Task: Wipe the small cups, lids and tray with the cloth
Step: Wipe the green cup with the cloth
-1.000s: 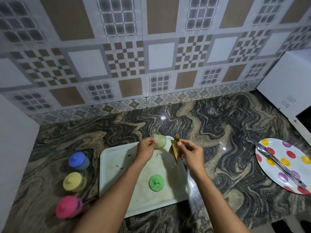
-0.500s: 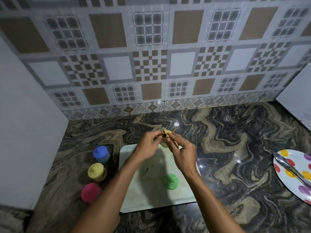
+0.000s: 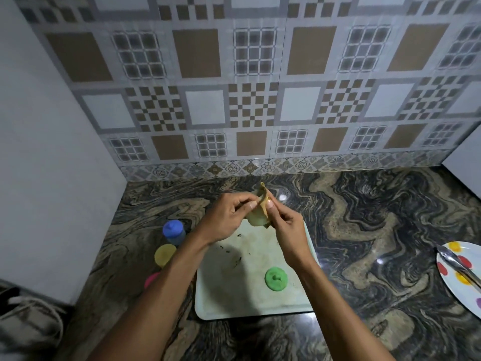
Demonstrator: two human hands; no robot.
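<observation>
Counter [image 3: 364, 230] of dark swirled stone carries everything. The pale tray [image 3: 234, 295] lies at its front edge, left of the middle, with dark crumbs on its bare face. A spotted plate [image 3: 451, 289] with metal tongs [image 3: 454, 263] across it sits well apart, at the counter's right edge.

Both hands meet above the tray's back edge, and the step in hand looks to be wiping the inside of one small cup. The left hand [image 3: 223, 220] grips that cup, its fingers curled round the side and the thumb up at the rim. The right hand [image 3: 287, 231] pinches the cloth between thumb and forefinger at the cup's mouth, with the other fingers folded beneath.

Three lidded cups, blue [image 3: 173, 231], yellow [image 3: 165, 255] and pink [image 3: 152, 278], stand in a row on the counter just beside the tray's left edge. The left forearm hides most of the pink one. Whether they are wiped yet cannot be told.

The held pale-green cup [image 3: 256, 219] is lifted off the tray and tilted. Its green lid [image 3: 276, 278] lies flat near the tray's front right corner and carries a few specks. The brown cloth [image 3: 263, 201] is pushed into the cup, and one corner sticks up past the fingers.

The next move probably calls for turning the cloth round the inner wall while the left hand steadies the cup. The green lid and the crumbed tray remain to be wiped.
</observation>
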